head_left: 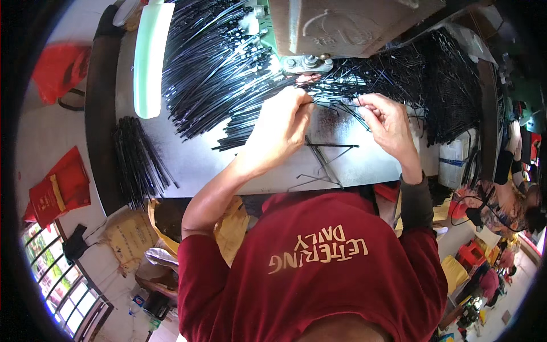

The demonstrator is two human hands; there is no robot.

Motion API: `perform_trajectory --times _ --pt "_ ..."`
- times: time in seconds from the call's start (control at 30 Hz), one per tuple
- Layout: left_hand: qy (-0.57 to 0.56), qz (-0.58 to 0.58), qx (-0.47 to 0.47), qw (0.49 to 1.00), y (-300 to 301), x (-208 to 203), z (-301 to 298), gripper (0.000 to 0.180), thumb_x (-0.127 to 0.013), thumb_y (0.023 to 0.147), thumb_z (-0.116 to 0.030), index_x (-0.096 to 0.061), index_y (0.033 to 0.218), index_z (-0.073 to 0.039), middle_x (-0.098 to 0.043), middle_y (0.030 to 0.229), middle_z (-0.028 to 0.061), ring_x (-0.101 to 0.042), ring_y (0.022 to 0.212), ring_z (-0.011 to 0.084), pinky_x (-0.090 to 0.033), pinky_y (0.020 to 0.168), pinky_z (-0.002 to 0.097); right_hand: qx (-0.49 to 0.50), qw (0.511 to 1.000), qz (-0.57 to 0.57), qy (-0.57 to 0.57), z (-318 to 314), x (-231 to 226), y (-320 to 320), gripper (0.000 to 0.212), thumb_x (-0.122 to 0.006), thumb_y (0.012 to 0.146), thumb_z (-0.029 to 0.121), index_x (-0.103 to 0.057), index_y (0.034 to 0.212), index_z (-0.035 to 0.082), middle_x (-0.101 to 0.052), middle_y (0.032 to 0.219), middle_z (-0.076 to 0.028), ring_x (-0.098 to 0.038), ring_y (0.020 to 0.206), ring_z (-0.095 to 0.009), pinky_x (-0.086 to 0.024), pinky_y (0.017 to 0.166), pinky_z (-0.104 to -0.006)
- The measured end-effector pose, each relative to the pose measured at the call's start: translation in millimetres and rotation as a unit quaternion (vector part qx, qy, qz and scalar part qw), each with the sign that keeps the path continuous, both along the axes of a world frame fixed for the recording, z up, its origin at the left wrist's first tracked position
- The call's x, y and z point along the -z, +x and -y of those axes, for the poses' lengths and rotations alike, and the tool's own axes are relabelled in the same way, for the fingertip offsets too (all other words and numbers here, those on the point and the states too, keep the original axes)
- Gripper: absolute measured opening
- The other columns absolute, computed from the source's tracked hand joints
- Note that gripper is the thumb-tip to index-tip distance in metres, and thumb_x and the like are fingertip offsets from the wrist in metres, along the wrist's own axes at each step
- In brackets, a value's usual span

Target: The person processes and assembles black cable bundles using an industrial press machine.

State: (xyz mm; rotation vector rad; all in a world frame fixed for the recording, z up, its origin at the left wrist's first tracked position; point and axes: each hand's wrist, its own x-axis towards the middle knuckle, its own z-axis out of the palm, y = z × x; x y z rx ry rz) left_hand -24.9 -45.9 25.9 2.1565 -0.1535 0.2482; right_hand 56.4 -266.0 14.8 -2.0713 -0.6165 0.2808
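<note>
At the machine's bolted metal plate (307, 64), both my hands work among thin black rods. My left hand (282, 125) is closed in a pinch on the end of a thin black rod, its fingertips just below the plate. To its right, my right hand (390, 122) pinches a few thin black rods (343, 107) between thumb and forefinger. A big fanned pile of black rods (213, 74) covers the bench to the left of the machine. Several loose bent rods (326, 162) lie on the grey metal bench top (228, 175) between my forearms.
The machine's heavy brown body (353, 28) hangs over the far side of the bench. A pale green lamp (152, 62) stands at the left. More rods lie in a bundle (139, 159) at the left edge and a dense heap (450, 85) at the right. Another person (501, 199) is at far right.
</note>
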Motion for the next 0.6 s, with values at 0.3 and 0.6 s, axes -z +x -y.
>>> perform_trajectory --times 0.3,0.6 --pt "-0.206 -0.151 -0.022 0.967 23.6 -5.9 -4.3 0.016 -0.053 0.091 -0.016 -0.060 0.089 -0.002 -0.051 0.062 -0.0008 -0.043 0.057 0.0063 -0.035 0.052 0.0225 0.008 0.998 0.015 0.065 -53.7 -15.6 -23.7 0.011 -0.063 0.079 0.000 -0.064 0.090 -0.001 -0.061 0.061 -0.004 -0.052 0.051 -0.003 -0.040 0.045 -0.0199" --pt "-0.141 -0.047 -0.068 0.987 26.3 3.1 -3.8 0.016 -0.057 0.086 -0.012 -0.061 0.090 0.003 -0.058 0.067 0.0136 -0.055 0.058 0.0173 -0.044 0.059 0.0287 0.029 0.996 0.024 0.078 -65.0 -10.5 -22.3 0.012 -0.064 0.079 0.001 -0.065 0.091 0.000 -0.056 0.057 0.000 -0.047 0.049 -0.001 -0.037 0.043 -0.0182"
